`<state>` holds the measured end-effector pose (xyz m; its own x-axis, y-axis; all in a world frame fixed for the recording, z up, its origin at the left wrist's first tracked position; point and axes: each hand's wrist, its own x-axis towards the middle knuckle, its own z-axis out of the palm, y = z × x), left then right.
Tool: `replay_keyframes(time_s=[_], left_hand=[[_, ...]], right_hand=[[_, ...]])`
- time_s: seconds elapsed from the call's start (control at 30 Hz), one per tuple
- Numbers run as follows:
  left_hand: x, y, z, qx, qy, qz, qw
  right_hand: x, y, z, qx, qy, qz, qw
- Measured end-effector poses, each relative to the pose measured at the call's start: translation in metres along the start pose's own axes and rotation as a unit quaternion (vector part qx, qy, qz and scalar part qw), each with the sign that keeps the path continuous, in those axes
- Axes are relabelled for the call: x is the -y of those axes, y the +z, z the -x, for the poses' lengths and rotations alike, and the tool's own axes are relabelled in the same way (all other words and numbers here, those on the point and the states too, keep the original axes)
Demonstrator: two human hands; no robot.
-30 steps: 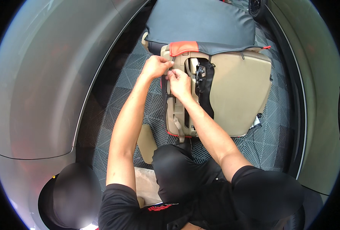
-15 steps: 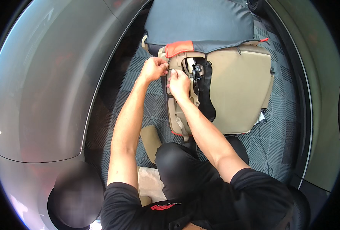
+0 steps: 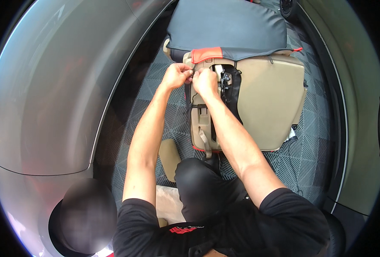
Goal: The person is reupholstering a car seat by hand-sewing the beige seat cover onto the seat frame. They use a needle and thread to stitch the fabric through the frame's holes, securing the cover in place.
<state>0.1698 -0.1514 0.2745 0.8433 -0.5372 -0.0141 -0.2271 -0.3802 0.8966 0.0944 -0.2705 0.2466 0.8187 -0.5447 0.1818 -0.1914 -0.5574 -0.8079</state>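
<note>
A beige car seat part point(image 3: 267, 98) lies on the floor before me, its slotted plastic frame and black metal mechanism point(image 3: 225, 81) exposed. Over its far end is a dark grey seat cover point(image 3: 228, 30) with an orange corner point(image 3: 206, 54). My left hand point(image 3: 177, 77) is closed at the seat's far left edge, pinching a thin dark strap that comes down from the cover's orange corner. Close against it, my right hand point(image 3: 206, 82) is also closed, its fingertips meeting the left ones; what they grip is hidden. A loose beige webbing loop point(image 3: 205, 143) hangs at the near end.
A grey car body point(image 3: 57, 94) curves along my left, with a greenish car panel point(image 3: 357, 107) on the right. Near my knee, a beige padded piece point(image 3: 169, 160) rests on the patterned floor tiles point(image 3: 149, 103). A dark cable point(image 3: 293, 167) trails at the seat's right.
Both hands have shifted slightly up toward the orange corner, and my right hand has turned, uncovering more of the frame's left side. The whole view has shifted a little.
</note>
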Motion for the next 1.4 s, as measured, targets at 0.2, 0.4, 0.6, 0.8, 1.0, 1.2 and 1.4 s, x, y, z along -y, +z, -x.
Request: replay_keyframes(time_s=[0.2, 0.4, 0.6, 0.8, 1.0, 1.2, 1.4], left_hand=[[0.006, -0.003, -0.002, 0.004, 0.013, 0.053, 0.998], [-0.012, 0.006, 0.010, -0.090, 0.043, -0.147, 0.984], [-0.029, 0.033, 0.019, -0.147, 0.077, -0.390, 0.906], [-0.037, 0.015, 0.012, -0.079, 0.014, -0.365, 0.928], [-0.024, 0.005, 0.007, -0.071, -0.006, -0.219, 0.973], [-0.022, 0.002, 0.006, -0.044, -0.049, -0.119, 0.991], [-0.019, -0.002, 0.004, -0.025, -0.041, -0.112, 0.992]], right_hand=[[-0.004, -0.007, -0.032, 0.208, 0.081, -0.156, 0.962], [-0.012, -0.014, -0.026, 0.272, 0.133, -0.364, 0.881], [-0.022, -0.011, -0.032, 0.261, 0.039, -0.286, 0.921], [-0.010, -0.017, -0.012, 0.080, -0.142, -0.007, 0.987], [-0.006, -0.026, 0.002, -0.007, -0.137, -0.010, 0.990], [-0.002, -0.027, -0.010, 0.085, -0.122, 0.017, 0.989], [0.009, -0.032, -0.021, 0.128, -0.130, 0.105, 0.977]])
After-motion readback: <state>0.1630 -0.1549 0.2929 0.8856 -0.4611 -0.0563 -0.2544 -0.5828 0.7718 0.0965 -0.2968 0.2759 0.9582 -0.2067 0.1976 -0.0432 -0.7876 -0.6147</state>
